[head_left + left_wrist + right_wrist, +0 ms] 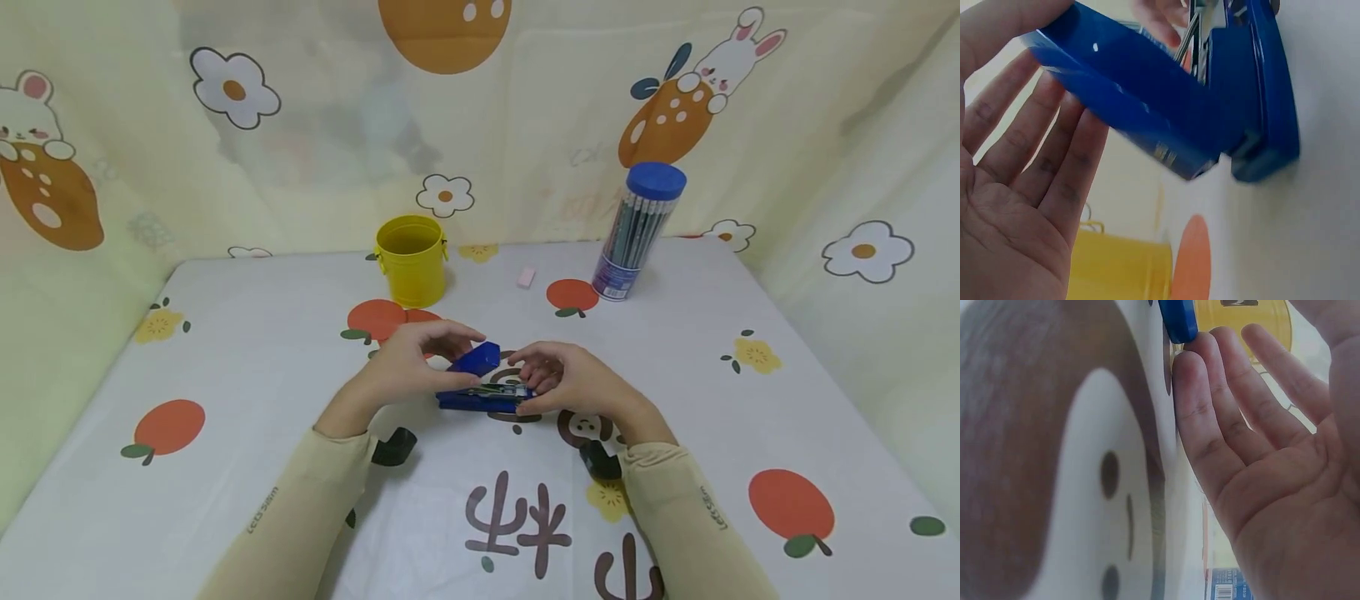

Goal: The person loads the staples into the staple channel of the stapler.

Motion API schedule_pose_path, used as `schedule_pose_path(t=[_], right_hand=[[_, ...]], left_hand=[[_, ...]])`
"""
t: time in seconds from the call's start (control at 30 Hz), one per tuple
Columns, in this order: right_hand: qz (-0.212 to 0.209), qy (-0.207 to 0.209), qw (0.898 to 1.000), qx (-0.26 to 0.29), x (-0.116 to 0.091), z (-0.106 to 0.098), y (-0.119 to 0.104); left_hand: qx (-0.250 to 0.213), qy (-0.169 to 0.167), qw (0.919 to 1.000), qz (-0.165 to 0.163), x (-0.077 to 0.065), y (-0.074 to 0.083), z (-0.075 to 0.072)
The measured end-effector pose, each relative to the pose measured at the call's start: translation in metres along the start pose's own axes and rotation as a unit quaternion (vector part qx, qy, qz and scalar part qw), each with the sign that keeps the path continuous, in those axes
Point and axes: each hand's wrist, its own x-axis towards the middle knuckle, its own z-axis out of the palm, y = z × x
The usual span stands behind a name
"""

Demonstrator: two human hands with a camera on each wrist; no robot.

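Note:
A blue stapler [476, 402] lies on the tablecloth with its top cover raised, showing the metal staple channel inside. My left hand [412, 362] holds the raised cover [1129, 87] between thumb and fingers; in the left wrist view, the fingers spread behind it. At the stapler's other end is my right hand [573, 379], its thumb against the near side of the base and its bent fingers by the far side. In the right wrist view, the right hand's fingertips meet a blue end of the stapler [1179, 322]; the thumb's contact is hidden there.
A yellow bucket [412, 265] stands behind the left hand. Toward the back lies a small pink eraser [527, 277]. To its right stands a clear tube of pencils [637, 233] with a blue lid. A printed curtain [322, 167] hangs behind the table.

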Motion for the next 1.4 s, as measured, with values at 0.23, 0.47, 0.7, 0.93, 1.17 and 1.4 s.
schedule_pose_path(t=[0.23,0.47,0.7,0.93,1.17,1.4], right_hand=[[-0.004,-0.01,1.0,0.025,0.001,-0.002,0.004],[-0.006,-0.012,0.998,0.055,0.0,-0.004,0.008],[-0.002,-0.008,0.998,0.062,0.0,-0.006,0.008],[-0.004,-0.016,0.997,0.08,0.002,-0.007,0.011],[-0.015,-0.027,0.994,0.105,0.001,-0.009,0.012],[-0.015,-0.026,0.993,0.116,-0.003,-0.011,0.015]], left_hand=[[0.017,-0.012,0.9995,0.022,0.006,-0.002,0.017],[0.056,-0.02,0.9979,0.025,0.013,-0.001,0.029],[0.067,-0.015,0.9976,0.006,0.013,0.003,0.033],[0.068,-0.013,0.9976,0.0,0.012,0.001,0.035],[0.036,-0.005,0.9991,0.022,0.013,-0.005,0.039],[0.001,-0.004,1.0,0.002,0.014,-0.013,0.05]])
